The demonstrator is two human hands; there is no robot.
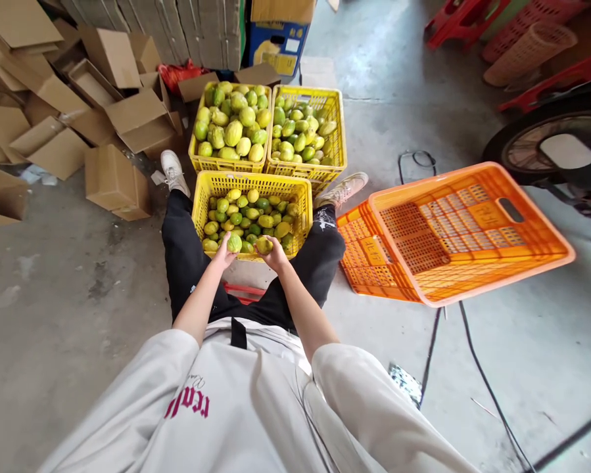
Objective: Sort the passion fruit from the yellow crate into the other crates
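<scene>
My left hand [223, 253] is closed round a yellow-green lemon [234, 243], over the near edge of a yellow crate [252, 179]. In my right hand [275, 255] is a darker, yellowish lemon [264, 246], held at the same height a little to the right. Below both hands, the crate between my legs holds many loose green and yellow lemons [250, 213]. Behind it stand two more yellow crates side by side. The back left crate [229, 164] is heaped with larger yellow-green fruit [233, 133]; the back right crate [332, 100] holds smaller, greener ones [300, 135].
An orange crate [546, 246] stands to my right, its open top tilted toward me. Cardboard boxes [115, 177] lie piled at the left. A blue box [280, 49] is behind the crates. Black cables [482, 368] cross the floor near a motorcycle wheel [536, 144].
</scene>
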